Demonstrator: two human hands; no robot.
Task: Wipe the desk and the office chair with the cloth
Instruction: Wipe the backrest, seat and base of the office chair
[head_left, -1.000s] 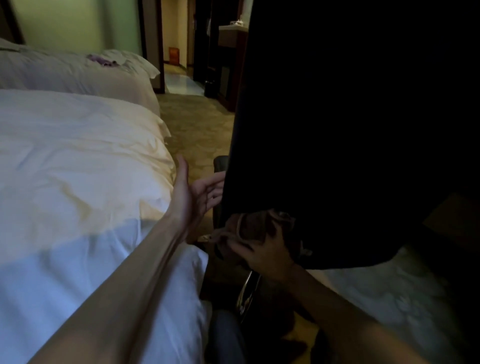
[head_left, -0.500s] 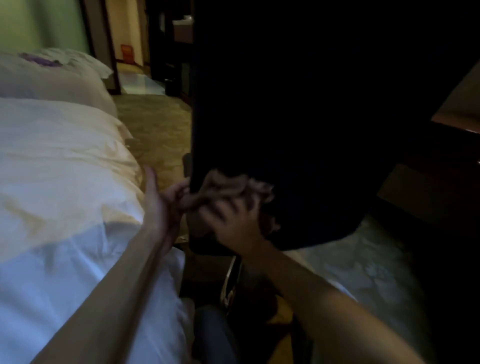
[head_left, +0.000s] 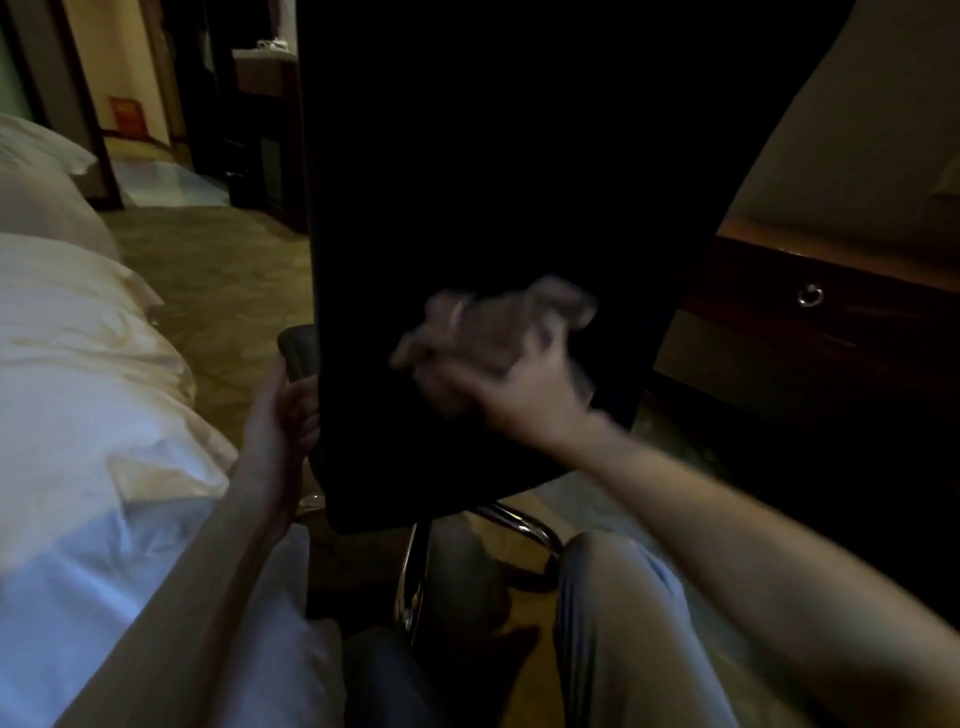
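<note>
Hands: left hand at the office chair's left edge, right hand on its back, blurred.
Left: white bed just beside the left arm.
Middle: the chair's black back blocks the view ahead.
Right: desk behind the chair.
Change: half a second ago the cloth was bunched between both hands; it is now further right, apart from the left.
Left hand: relaxed, fingers lightly bent, touching the chair's edge.
Right hand: fingers curled around the cloth, pressing it to the chair back.
</note>
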